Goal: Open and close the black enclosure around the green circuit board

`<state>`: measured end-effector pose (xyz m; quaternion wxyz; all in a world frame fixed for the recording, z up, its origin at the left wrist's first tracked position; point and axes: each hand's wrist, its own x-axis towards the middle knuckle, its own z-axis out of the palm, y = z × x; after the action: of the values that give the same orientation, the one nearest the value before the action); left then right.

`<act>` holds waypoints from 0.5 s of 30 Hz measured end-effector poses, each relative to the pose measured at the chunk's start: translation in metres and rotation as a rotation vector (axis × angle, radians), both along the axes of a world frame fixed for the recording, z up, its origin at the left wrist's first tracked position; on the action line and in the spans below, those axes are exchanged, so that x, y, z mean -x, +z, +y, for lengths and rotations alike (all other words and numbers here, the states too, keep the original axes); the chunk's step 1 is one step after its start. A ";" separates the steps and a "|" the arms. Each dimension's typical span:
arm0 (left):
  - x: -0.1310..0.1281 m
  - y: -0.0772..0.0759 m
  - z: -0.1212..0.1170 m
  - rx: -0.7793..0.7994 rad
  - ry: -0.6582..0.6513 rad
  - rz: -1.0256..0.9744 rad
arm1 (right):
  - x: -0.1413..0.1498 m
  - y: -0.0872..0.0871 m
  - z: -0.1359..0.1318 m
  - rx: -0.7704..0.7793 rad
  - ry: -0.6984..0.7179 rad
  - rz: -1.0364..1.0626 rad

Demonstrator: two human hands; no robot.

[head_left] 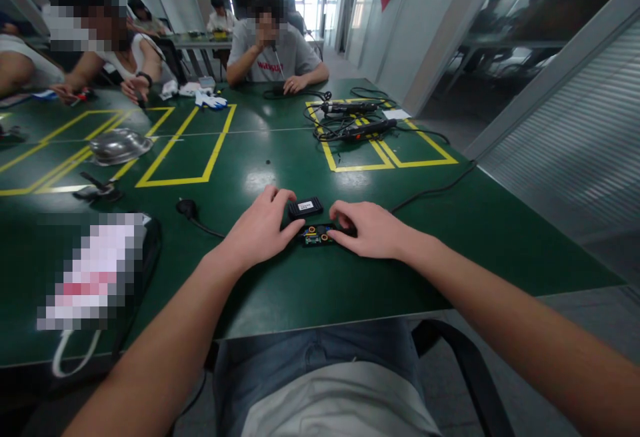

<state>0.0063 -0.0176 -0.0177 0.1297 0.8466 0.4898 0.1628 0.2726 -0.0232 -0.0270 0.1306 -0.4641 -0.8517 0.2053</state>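
An opened black power adapter case [319, 244] lies on the table in front of me, with a circuit board [313, 230] bare inside it. Just behind it sits its black cover [306, 207], which has a white label. My left hand [260, 227] rests at the left end, thumb by the board and index finger beside the cover, fingers apart. At the right end, my right hand [370, 227] is curled around the case, its thumb on the board's edge. The undersides of both hands and the cable ends are hidden.
A black plug [187, 208] on a cable lies left of my hands. Farther left are a phone-like device [95, 270] and a metal bowl [120, 146]. Corded electric screwdrivers [367, 129] lie at the back right. Other people sit around the green table [280, 297].
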 end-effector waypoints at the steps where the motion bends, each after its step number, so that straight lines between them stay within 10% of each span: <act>1: 0.000 0.001 -0.002 -0.021 0.022 -0.028 | 0.000 -0.004 -0.004 -0.086 -0.012 -0.026; 8: -0.004 -0.007 -0.002 -0.058 -0.101 -0.057 | -0.002 -0.020 -0.007 -0.194 -0.013 -0.029; 15: -0.009 -0.026 0.014 -0.145 0.063 -0.094 | -0.007 -0.026 -0.004 -0.203 0.013 0.060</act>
<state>0.0151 -0.0039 -0.0441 0.0854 0.8293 0.4966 0.2415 0.2798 -0.0273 -0.0529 0.2011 -0.4366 -0.8668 0.1326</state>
